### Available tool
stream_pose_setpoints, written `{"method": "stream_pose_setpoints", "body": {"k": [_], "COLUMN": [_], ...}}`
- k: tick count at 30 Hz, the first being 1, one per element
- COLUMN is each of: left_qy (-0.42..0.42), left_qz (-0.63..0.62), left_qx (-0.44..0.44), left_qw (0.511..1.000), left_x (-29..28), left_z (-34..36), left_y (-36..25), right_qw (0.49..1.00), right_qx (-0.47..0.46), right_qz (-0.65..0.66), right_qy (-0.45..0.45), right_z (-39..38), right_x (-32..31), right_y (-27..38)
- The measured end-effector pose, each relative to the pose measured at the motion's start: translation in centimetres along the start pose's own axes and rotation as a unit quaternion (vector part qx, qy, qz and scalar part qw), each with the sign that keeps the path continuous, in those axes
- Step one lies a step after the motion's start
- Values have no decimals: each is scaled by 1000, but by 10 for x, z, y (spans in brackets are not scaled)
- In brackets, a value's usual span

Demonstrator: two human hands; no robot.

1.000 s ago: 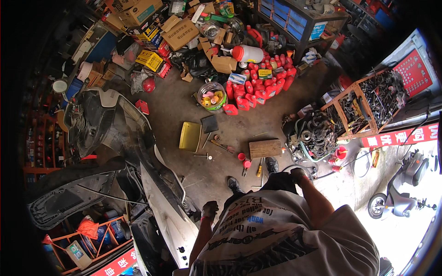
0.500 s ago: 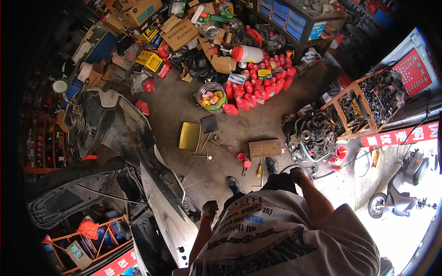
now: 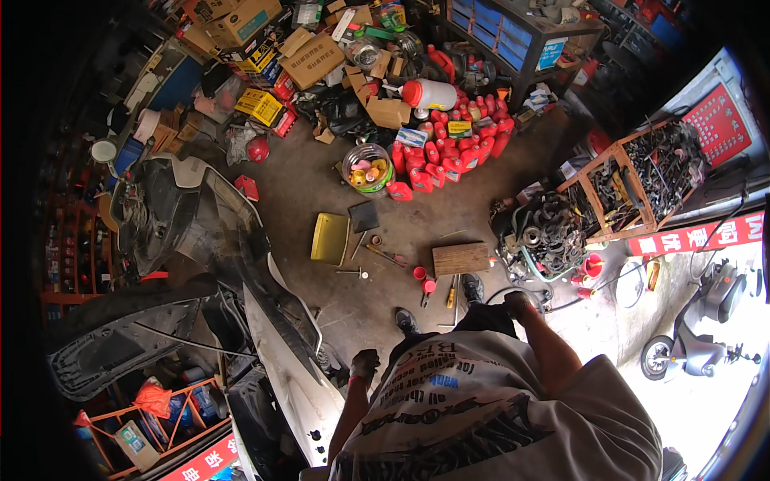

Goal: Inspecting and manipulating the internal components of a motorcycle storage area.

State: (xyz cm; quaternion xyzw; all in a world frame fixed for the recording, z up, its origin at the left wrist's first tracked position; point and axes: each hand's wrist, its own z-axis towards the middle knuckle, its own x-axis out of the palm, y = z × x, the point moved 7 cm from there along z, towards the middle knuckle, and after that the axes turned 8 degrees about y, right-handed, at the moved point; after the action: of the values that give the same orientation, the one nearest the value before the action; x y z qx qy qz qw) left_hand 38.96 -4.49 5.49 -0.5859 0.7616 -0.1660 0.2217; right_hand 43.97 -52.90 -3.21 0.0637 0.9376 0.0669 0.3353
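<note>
You wear a loose, off-white fabric T-shirt (image 3: 577,425) with wide short sleeves (image 3: 613,393), printed with large black lettering (image 3: 449,437) and a blue line (image 3: 449,382), plus dark cloth trousers (image 3: 488,319) and dark, round-toed shoes (image 3: 407,322).

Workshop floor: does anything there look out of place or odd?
Yes, it looks rather messy. A yellow-handled tool lies loose beside the right shoe, perhaps a trip risk. Farther off, boxes are heaped at odd angles, left of the red bottles. I can make out no clear spill on the floor.
</note>
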Motion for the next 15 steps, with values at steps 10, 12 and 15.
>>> {"method": "stream_pose_setpoints", "body": {"k": [10, 12, 15], "left_qy": [9, 5, 2], "left_qz": [-14, -10, -3], "left_qx": [-1, 2, -11], "left_qw": [1000, 1000, 1000], "left_x": [-1, -2, -2], "left_z": [4, 5, 6], "left_y": [6, 8, 9], "right_qw": [1000, 1000, 1000], "right_qx": [-16, -18, -19], "right_qz": [-24, -20, 0], "right_qy": [6, 2, 8], "right_z": [-6, -5, -4], "right_x": [-6, -6, -6], "right_y": [6, 5, 5]}}
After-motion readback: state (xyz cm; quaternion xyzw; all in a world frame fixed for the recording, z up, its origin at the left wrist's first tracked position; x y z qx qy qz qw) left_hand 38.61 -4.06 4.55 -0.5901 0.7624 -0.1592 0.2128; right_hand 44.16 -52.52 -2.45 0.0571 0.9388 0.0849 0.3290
